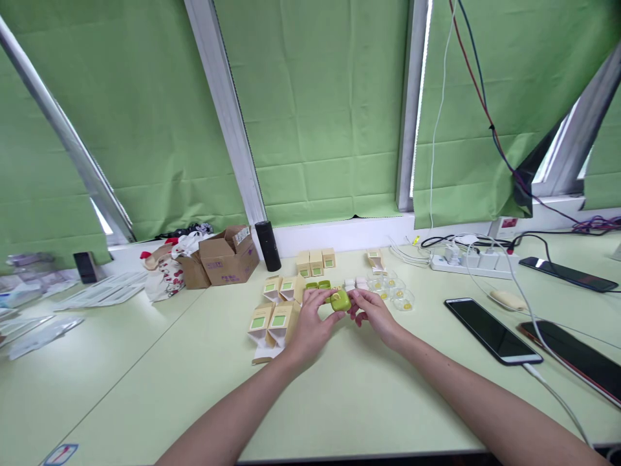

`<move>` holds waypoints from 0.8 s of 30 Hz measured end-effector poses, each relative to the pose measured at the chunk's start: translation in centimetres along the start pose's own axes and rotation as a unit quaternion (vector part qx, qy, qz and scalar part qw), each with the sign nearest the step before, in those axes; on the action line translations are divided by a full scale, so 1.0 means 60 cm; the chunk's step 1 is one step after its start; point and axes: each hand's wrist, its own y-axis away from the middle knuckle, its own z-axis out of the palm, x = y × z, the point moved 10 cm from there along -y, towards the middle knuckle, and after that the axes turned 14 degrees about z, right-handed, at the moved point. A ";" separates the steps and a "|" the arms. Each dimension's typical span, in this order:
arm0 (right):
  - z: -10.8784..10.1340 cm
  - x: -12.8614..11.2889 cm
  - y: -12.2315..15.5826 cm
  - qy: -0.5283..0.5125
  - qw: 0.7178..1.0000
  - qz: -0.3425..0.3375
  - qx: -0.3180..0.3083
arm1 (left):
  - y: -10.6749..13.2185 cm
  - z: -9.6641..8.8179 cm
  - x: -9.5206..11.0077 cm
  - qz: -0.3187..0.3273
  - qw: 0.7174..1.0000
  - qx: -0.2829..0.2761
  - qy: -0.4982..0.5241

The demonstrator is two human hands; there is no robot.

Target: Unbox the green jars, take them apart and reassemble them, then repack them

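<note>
Both my hands meet over the middle of the pale green table (pixel 145 375). My left hand (pixel 313 320) and my right hand (pixel 373 314) pinch a small lime-green case (pixel 341 300) between their fingertips, just above the tabletop. To the left of my left hand lie several small tan boxes with green labels (pixel 272 320), some opened. Behind the case sit two more green cases (pixel 319 285). Right of my right hand lie several small clear plastic pieces with yellow centres (pixel 400 296).
Three closed tan boxes (pixel 315 262) stand at the back beside a black cylinder (pixel 268 246) and an open cardboard carton (pixel 228 255). A phone (pixel 492 330) on a cable lies to the right, with a power strip (pixel 473 262), other phones and cables behind.
</note>
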 end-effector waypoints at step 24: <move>-0.113 -0.116 0.017 0.510 0.796 -0.097 0.313 | 0.007 0.009 -0.074 -0.177 0.966 0.046 0.185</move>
